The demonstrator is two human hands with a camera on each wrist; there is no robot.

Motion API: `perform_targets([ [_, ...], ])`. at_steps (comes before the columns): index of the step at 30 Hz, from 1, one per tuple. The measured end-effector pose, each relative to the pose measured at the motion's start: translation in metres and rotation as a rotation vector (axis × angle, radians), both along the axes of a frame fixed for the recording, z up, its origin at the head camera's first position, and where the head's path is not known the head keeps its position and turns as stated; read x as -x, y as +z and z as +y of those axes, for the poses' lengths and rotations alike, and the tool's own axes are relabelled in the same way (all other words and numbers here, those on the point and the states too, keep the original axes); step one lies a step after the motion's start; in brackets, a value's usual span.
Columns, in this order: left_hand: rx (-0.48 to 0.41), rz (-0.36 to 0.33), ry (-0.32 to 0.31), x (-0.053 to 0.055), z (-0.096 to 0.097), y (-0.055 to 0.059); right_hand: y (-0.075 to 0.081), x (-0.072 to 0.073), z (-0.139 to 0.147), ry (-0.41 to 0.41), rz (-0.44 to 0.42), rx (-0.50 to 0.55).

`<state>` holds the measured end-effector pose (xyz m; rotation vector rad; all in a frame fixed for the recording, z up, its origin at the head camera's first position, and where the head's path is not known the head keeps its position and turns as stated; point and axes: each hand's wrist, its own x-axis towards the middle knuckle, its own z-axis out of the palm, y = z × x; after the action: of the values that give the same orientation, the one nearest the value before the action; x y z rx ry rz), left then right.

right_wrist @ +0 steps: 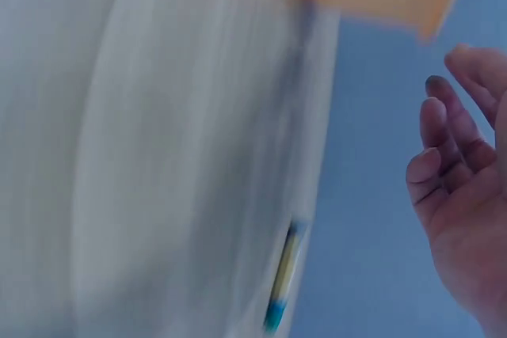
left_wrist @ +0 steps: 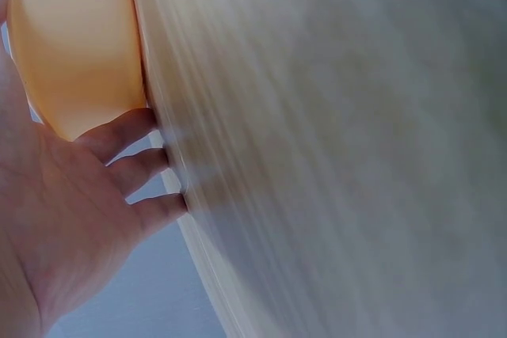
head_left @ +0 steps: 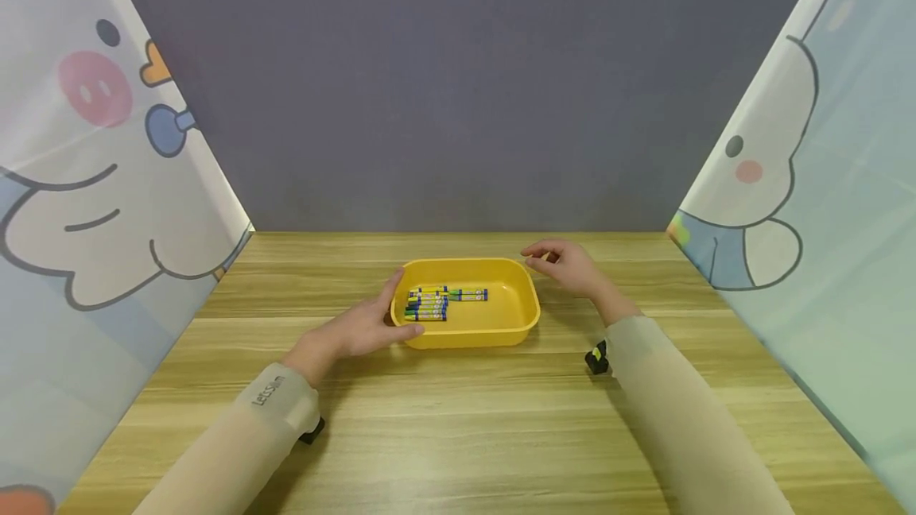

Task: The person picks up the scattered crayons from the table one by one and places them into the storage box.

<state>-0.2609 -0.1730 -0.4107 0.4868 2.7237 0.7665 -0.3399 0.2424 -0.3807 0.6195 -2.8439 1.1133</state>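
A shallow yellow tray [head_left: 501, 332] stands on the table. Its left end is held by my left hand [head_left: 368, 328], thumb over the near rim and index finger along the far left corner. From the left wrist view, the other fingers of that hand reach down beside the tray's wall to the tabletop. Several crayons [head_left: 427, 315] in blue-banded wrappers lie in the tray's left half. Just off the tray's far right corner is my right hand [head_left: 568, 265], fingers loosely curled. One more crayon [right_wrist: 283, 276], blurred, lies on the table below that hand in the right wrist view.
The wood-grain table [head_left: 458, 420] ends at a dark grey panel [head_left: 458, 86] behind the tray. Cartoon-printed sheets flank it, one on the left [head_left: 107, 141] and one on the right [head_left: 823, 181]. A small black device [head_left: 597, 358] sits at the right cuff.
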Motion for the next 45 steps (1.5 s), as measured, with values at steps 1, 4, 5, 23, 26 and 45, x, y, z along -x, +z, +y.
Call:
perform_targets([
  [1,-0.001,-0.001,-0.002,0.000,0.000,0.000,-0.002,0.001,0.010,-0.007,0.004,-0.008],
  [4,-0.006,-0.007,-0.004,-0.001,0.000,0.001,-0.007,0.003,0.040,-0.037,-0.001,-0.054],
  [5,-0.008,-0.009,-0.006,-0.001,0.000,0.001,-0.009,0.004,0.049,-0.049,-0.009,-0.072],
  [23,-0.004,0.003,-0.002,0.001,0.000,-0.003,-0.030,0.010,0.112,-0.102,-0.122,-0.232],
  [26,-0.002,0.000,0.001,0.001,0.000,-0.003,-0.029,0.010,0.111,-0.107,-0.105,-0.247],
  [45,-0.001,-0.008,0.007,0.000,0.001,-0.001,-0.006,-0.004,0.052,-0.011,0.049,-0.165],
])
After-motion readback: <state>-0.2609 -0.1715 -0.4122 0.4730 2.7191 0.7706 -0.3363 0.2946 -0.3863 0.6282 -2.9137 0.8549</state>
